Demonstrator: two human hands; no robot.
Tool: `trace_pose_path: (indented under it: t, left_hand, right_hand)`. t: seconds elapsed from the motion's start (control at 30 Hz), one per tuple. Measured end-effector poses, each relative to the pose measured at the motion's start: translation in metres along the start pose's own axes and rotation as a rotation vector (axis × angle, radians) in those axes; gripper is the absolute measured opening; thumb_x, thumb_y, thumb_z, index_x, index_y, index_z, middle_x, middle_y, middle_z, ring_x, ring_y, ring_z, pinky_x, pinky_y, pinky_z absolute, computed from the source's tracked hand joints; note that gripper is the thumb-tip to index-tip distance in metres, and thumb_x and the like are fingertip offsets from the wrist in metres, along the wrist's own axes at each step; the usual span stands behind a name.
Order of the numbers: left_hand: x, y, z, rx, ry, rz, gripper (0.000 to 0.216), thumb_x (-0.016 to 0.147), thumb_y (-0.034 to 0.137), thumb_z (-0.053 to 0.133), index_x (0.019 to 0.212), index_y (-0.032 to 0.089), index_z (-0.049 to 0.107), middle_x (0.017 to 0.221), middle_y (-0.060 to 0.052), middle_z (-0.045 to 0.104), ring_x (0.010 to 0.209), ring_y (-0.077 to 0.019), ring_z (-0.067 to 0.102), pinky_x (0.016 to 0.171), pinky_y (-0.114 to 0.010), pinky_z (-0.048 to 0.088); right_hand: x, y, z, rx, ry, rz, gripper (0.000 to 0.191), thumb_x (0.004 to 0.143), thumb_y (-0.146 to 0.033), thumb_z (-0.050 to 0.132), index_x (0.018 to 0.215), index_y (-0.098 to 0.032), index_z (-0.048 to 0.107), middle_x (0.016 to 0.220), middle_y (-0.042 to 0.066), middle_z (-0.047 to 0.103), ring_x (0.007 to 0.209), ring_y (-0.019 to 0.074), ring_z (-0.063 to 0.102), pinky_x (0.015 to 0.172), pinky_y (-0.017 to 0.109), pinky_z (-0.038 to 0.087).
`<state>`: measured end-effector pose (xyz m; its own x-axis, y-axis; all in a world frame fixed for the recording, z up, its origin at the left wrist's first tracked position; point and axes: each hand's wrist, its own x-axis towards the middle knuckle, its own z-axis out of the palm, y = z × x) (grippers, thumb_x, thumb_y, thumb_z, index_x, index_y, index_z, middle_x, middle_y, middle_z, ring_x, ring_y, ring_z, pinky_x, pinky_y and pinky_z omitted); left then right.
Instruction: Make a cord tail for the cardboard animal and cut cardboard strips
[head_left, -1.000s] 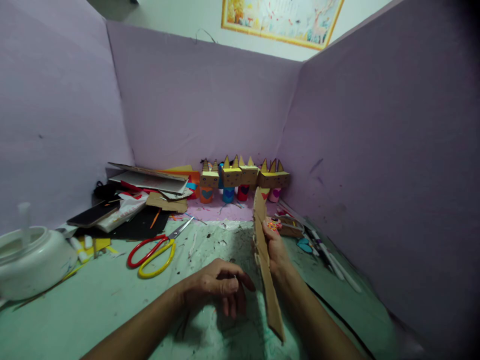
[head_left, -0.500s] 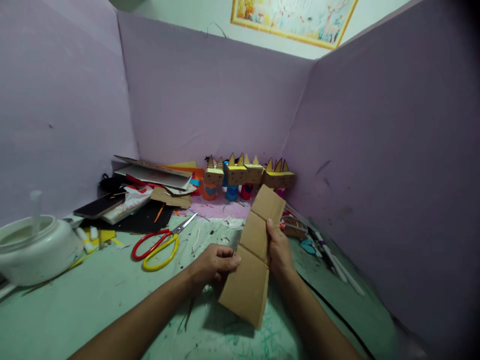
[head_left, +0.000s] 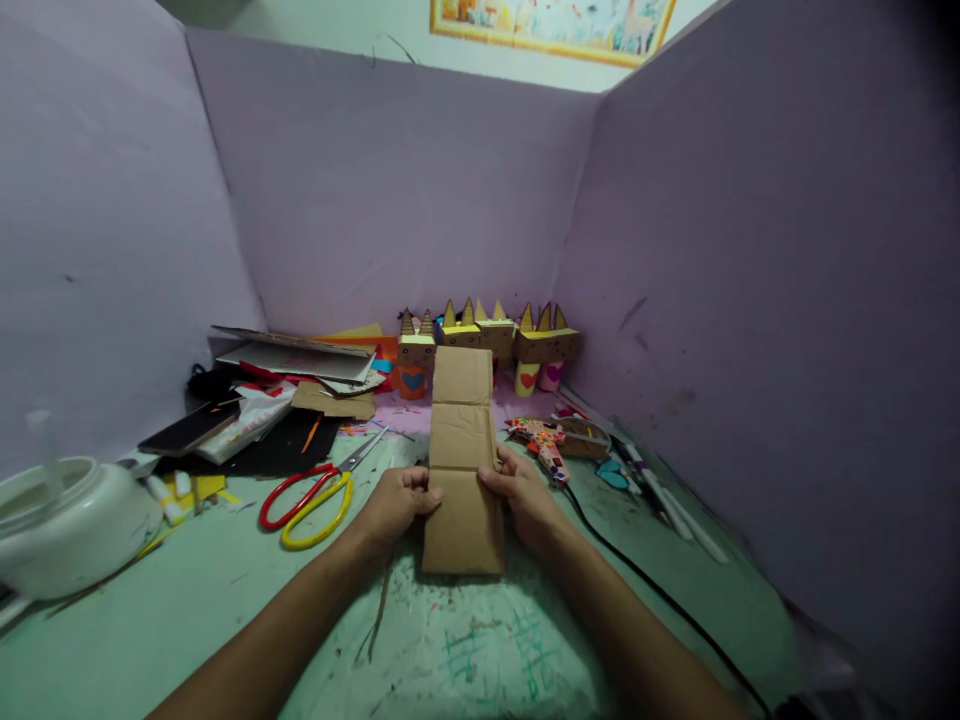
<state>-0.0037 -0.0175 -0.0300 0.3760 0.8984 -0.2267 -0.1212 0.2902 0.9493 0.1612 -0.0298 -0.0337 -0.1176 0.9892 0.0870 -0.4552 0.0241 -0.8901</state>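
Note:
A long brown cardboard strip [head_left: 461,460] with two creases across it is held flat, lengthwise away from me, over the green table [head_left: 225,610]. My left hand [head_left: 395,505] pinches its left edge near the lower crease. On the opposite edge, at the same height, my right hand [head_left: 525,497] grips it. Both hands are closed on the strip. Its far end covers part of a row of small cardboard animal figures [head_left: 480,345] at the back wall.
Red and yellow scissors [head_left: 315,492] lie left of the hands. A pile of card and paper scraps [head_left: 292,385] sits at back left, a white pot [head_left: 67,520] at far left. A glue gun [head_left: 544,445], pens [head_left: 660,495] and a black cable [head_left: 660,600] lie right. Purple walls enclose the table.
The strip, held edge-on by my right hand alone, has turned flat and moved to the centre. My left hand rose from the table and took its left edge.

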Motion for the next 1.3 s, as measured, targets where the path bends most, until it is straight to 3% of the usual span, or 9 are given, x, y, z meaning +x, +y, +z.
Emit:
trace_pose_path:
  t: [0.23,0.47,1.1,1.2,1.3]
  left_hand:
    - [-0.0023,0.0022,0.0016,-0.051,-0.049,-0.003,0.041,0.051,0.033,0.078,0.082,0.008,0.066,0.07,-0.009,0.067,0.066,-0.0198,0.061,0.064,-0.03,0.046]
    - [-0.0025,0.0031,0.0037,-0.105,0.031,0.04,0.038,0.053,0.033,0.077,0.079,0.009,0.064,0.065,-0.007,0.067,0.059,-0.0179,0.06,0.058,-0.028,0.045]
    - [-0.0032,0.0018,0.0027,-0.119,0.027,0.045,0.036,0.052,0.033,0.076,0.074,0.009,0.064,0.06,-0.006,0.065,0.057,-0.0185,0.059,0.06,-0.03,0.044]
    - [-0.0052,0.0029,0.0041,-0.116,0.007,0.031,0.036,0.054,0.033,0.075,0.079,0.008,0.064,0.063,-0.007,0.066,0.058,-0.0185,0.06,0.06,-0.03,0.045]
    - [-0.0062,0.0038,0.0055,-0.121,-0.042,0.011,0.039,0.055,0.034,0.074,0.081,0.008,0.063,0.066,-0.008,0.066,0.06,-0.019,0.06,0.06,-0.03,0.045]
  right_hand:
    - [-0.0018,-0.002,0.0016,-0.024,-0.041,0.002,0.039,0.062,-0.019,0.065,0.1,-0.016,0.06,0.086,0.006,0.07,0.077,0.0214,0.066,0.071,0.032,0.05]
    - [-0.0045,-0.0031,0.0052,-0.029,-0.087,0.045,0.04,0.061,-0.021,0.067,0.1,-0.016,0.059,0.09,0.007,0.07,0.079,0.0216,0.066,0.072,0.032,0.05]
    - [-0.0049,0.0026,-0.0003,-0.076,-0.147,0.081,0.04,0.057,-0.019,0.072,0.095,-0.014,0.059,0.09,0.008,0.069,0.078,0.0216,0.064,0.075,0.035,0.048]
    - [-0.0038,0.0039,-0.0005,-0.098,-0.115,0.081,0.041,0.055,-0.019,0.072,0.094,-0.014,0.06,0.091,0.009,0.069,0.078,0.0229,0.064,0.074,0.035,0.048]
    - [0.0001,0.0052,0.0012,-0.092,0.025,0.016,0.043,0.051,-0.018,0.074,0.091,-0.014,0.06,0.09,0.009,0.069,0.08,0.0247,0.064,0.073,0.036,0.049]
